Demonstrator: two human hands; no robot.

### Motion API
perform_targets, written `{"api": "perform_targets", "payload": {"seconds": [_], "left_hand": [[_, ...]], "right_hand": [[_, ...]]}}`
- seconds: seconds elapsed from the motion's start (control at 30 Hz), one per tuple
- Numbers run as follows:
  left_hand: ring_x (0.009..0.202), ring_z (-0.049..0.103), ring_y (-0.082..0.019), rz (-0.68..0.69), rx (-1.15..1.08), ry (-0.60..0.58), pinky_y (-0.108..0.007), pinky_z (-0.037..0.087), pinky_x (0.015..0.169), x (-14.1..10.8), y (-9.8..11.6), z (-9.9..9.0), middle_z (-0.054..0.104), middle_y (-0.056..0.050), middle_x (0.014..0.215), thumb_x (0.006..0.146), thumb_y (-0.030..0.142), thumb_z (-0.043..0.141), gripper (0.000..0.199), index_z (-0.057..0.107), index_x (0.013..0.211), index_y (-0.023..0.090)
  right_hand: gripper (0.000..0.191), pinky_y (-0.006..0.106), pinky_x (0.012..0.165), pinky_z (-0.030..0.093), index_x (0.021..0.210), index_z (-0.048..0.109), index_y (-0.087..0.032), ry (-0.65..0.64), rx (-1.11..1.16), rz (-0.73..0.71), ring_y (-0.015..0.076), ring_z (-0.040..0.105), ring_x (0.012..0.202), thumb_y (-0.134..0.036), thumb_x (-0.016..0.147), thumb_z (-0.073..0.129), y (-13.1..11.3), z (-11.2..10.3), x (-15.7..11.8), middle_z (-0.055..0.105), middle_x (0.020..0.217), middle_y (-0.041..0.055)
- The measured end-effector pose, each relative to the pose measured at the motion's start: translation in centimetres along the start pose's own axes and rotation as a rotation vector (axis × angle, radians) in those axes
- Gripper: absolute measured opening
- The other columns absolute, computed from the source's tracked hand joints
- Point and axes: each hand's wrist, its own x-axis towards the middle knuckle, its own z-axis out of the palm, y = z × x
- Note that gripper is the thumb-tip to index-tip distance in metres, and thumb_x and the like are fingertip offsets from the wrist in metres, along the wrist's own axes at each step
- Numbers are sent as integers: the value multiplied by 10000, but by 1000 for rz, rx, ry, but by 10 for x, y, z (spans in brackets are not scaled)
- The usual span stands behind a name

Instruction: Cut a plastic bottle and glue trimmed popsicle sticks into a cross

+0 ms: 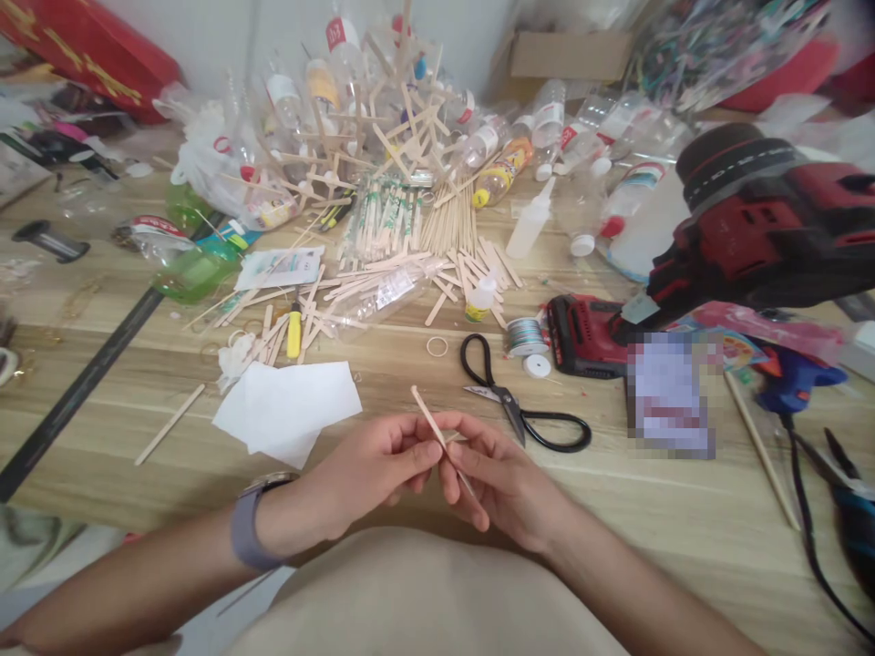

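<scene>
The left hand (389, 465) and right hand (506, 478) pinch a wooden craft stick (427, 415), each grip closed, near the black-handled scissors (509, 403) on the worktop (400, 383).

The left hand (383, 463) and right hand (506, 478) cover part of the wooden stick (426, 411). Pixelation obscures a pale purple item (666, 387). The right edge cuts off the red power tool (758, 219). Bottle labels (340, 35) are too blurred to read.

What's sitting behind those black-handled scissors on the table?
Beyond the scissors lie a wound spool, a small white disc and, to the right, a red-and-black power tool's base. Whatever the spool and base hide behind them can't be seen.
</scene>
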Motion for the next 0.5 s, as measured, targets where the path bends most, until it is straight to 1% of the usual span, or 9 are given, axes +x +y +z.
{"api": "perform_targets", "payload": {"seconds": [0.07,0.13,0.2,0.27,0.33,0.4,0.47,0.5], "left_hand": [[579,356,-96,-29,-45,10,-200,221,446,0,0,0,536,13,687,872,441,595,381,645,1132,169],[546,295,-89,-44,-84,-10,-209,178,437,0,0,0,498,28,651,862,443,615,426,640,1199,183],[521,227,-83,-72,-126,-48,-224,141,440,-1,0,-1,435,50,609,853,441,629,438,644,1216,197],[515,187,-81,-113,-165,-78,-237,117,450,-2,1,-2,360,68,574,837,434,647,427,660,1193,200],[512,170,-80,-147,-199,-88,-246,101,458,-3,1,-1,306,79,551,814,426,669,384,687,1116,189],[510,158,-75,-172,-224,-80,-251,88,466,-4,1,-1,291,82,538,798,413,679,297,696,974,174],[501,149,-66,-202,-251,-71,-254,75,468,-4,1,0,290,82,529,781,396,689,235,650,810,166],[494,151,-62,-217,-262,-73,-255,70,466,-4,1,1,295,82,524,771,388,697,237,614,753,167]], "right_hand": [[382,147,327,272,1126,608,-185,1,20,39,43,467,319,-379,823,735,0,-1,-1,670,582,-43],[364,142,318,239,1114,624,-195,-25,57,76,30,413,295,-361,814,744,-1,-3,-1,642,549,-61],[322,138,323,225,1085,647,-206,-58,98,100,18,366,284,-333,808,750,-2,-4,-2,624,533,-71],[290,134,332,220,1057,671,-210,-87,129,126,8,327,279,-313,800,758,-2,-6,-2,612,520,-73],[280,131,337,213,1043,691,-208,-109,149,149,0,298,277,-306,791,767,-3,-8,-3,602,510,-71],[275,127,332,194,1031,708,-198,-130,163,160,-6,276,280,-299,784,774,-3,-8,-3,591,506,-68],[259,124,325,163,1023,719,-188,-166,178,168,-11,244,285,-289,790,769,-3,-9,-3,568,499,-70],[252,124,323,152,1027,722,-185,-191,183,172,-13,224,288,-284,799,762,-4,-9,-3,550,493,-75]]}}
